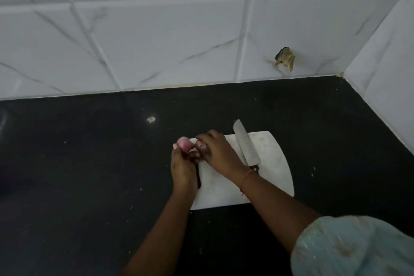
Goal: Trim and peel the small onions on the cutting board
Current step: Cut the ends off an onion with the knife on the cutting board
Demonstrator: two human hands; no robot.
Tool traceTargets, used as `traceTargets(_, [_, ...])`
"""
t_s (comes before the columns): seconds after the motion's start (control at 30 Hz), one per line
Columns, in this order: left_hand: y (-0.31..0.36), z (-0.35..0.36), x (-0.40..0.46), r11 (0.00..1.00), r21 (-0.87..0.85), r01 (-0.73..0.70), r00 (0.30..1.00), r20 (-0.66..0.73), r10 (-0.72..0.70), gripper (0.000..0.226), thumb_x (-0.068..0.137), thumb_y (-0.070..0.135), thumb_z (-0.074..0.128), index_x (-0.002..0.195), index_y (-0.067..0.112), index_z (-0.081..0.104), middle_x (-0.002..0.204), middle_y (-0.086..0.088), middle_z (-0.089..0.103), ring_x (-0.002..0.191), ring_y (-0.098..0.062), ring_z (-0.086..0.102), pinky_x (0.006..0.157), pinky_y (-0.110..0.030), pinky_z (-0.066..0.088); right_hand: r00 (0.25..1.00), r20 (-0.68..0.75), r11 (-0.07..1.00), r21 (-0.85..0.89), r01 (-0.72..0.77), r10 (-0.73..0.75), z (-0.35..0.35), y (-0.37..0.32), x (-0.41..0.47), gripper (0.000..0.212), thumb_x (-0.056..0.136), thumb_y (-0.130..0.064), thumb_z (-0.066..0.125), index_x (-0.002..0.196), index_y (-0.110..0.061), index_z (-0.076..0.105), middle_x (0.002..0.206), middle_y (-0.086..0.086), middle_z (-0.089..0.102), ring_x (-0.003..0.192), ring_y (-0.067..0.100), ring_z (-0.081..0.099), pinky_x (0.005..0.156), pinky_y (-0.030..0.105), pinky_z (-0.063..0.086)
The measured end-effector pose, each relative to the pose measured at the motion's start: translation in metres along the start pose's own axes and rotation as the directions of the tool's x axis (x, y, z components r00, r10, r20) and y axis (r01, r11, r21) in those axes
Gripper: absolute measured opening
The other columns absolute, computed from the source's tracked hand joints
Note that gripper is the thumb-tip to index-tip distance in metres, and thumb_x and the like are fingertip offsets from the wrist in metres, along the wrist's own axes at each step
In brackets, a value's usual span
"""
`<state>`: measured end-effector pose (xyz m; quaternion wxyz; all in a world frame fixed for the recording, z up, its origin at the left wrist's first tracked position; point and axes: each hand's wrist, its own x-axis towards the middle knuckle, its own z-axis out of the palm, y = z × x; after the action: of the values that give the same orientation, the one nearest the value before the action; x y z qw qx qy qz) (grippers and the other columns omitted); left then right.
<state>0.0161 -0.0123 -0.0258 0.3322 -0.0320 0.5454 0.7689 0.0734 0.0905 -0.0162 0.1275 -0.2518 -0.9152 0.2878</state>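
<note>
Stood at the peeling step, to judge by the layout: one onion pale and bare, another dark-skinned, blade idle.

Spread across the lower frame: black polished stone countertop (89, 163), speckled with pale crumbs, backed by white marble-veined wall tiles (156, 40) with a chipped hole (285, 58) toward 1 o'clock.

Lay at 4 o'clock from frame centre: white rounded plastic cutting board (273, 163), and across its far half a broad steel knife (246, 143), tip toward 11 o'clock, dark handle toward 5 o'clock, gripped by neither hand.

Reached in from 5 o'clock: right forearm in a pale blue-green sleeve (349, 244), thin orange thread at the wrist, right hand (218, 152) arched over the board's left edge, fingers curled around a small dark purple unpeeled onion (202, 147).

Rose from 6 o'clock: left hand (182, 167), fingertips pinching a small pale pink peeled-looking onion (184, 143), held up just off the board's left edge, almost touching the dark one.

Could not tell whether trimmed ends or loose skins lay beneath the hands.

Called for next, probably: putting the pink onion aside, then picking at the dark skin with the fingertips, or taking up the knife to trim the ends.
</note>
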Motion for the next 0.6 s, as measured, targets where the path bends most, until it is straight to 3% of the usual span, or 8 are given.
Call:
traceTargets(0.1, [0.000,0.002,0.001,0.999,-0.039,-0.019,1.000,0.004,0.020,0.047,0.105,0.045,0.033,0.113,0.011,0.064,0.079,-0.005,0.063,0.073,-0.015,0.057,0.073,-0.031,0.047,1.000,0.017,1.000,-0.004,0.007,-0.007,0.003,0.002,0.003,0.047,0.090,-0.018,0.062,0.135,-0.022,0.053,0.126,0.006,0.052,0.115,0.024,0.049,0.093,0.035,0.048])
traceTargets(0.17, [-0.003,0.004,0.000,0.997,0.018,-0.076,0.997,0.014,0.076,0.044,0.105,0.043,0.030,0.121,0.016,0.061,0.089,-0.005,0.065,0.077,-0.015,0.060,0.074,-0.030,0.050,0.999,0.047,0.999,0.042,-0.024,0.022,-0.005,0.003,-0.001,0.059,0.090,-0.024,0.065,0.144,-0.026,0.042,0.136,0.004,0.046,0.124,0.021,0.044,0.101,0.033,0.044])
traceTargets(0.3, [-0.008,0.003,-0.011,0.916,0.271,-0.296,0.955,0.090,0.282,0.036,0.107,0.043,0.033,0.125,0.020,0.055,0.107,-0.003,0.064,0.087,-0.013,0.061,0.080,-0.032,0.052,0.989,-0.100,0.992,-0.046,-0.117,0.112,-0.038,0.015,-0.023,0.058,0.087,-0.028,0.068,0.140,-0.026,0.045,0.139,0.001,0.045,0.127,0.018,0.043,0.104,0.031,0.039])
traceTargets(0.4, [-0.010,0.004,-0.020,0.821,0.358,-0.445,0.895,0.144,0.422,0.025,0.104,0.033,0.045,0.126,0.025,0.052,0.117,0.004,0.061,0.099,-0.012,0.062,0.082,-0.030,0.053,0.949,-0.209,0.970,-0.020,-0.244,0.235,-0.061,0.031,-0.050,0.040,0.083,-0.028,0.071,0.118,-0.026,0.053,0.120,-0.003,0.051,0.110,0.016,0.052,0.093,0.034,0.049])
traceTargets(0.5, [-0.010,0.010,-0.031,0.716,0.391,-0.578,0.816,0.275,0.509,0.029,0.096,0.018,0.062,0.120,0.031,0.051,0.114,0.020,0.058,0.102,-0.011,0.062,0.082,-0.021,0.051,0.919,-0.098,0.924,0.019,-0.383,0.383,-0.071,0.042,-0.078,0.041,0.079,-0.038,0.075,0.106,-0.023,0.047,0.104,-0.004,0.049,0.091,0.014,0.054,0.071,0.029,0.048])
traceTargets(0.6, [-0.017,0.026,-0.044,0.634,0.437,-0.638,0.767,0.433,0.474,0.042,0.088,0.011,0.072,0.115,0.034,0.049,0.110,0.023,0.059,0.095,-0.010,0.064,0.076,-0.016,0.050,0.891,-0.002,0.890,-0.056,-0.453,0.453,-0.069,0.046,-0.100,0.044,0.078,-0.042,0.075,0.103,-0.022,0.045,0.099,-0.003,0.050,0.086,0.014,0.054,0.068,0.028,0.046])
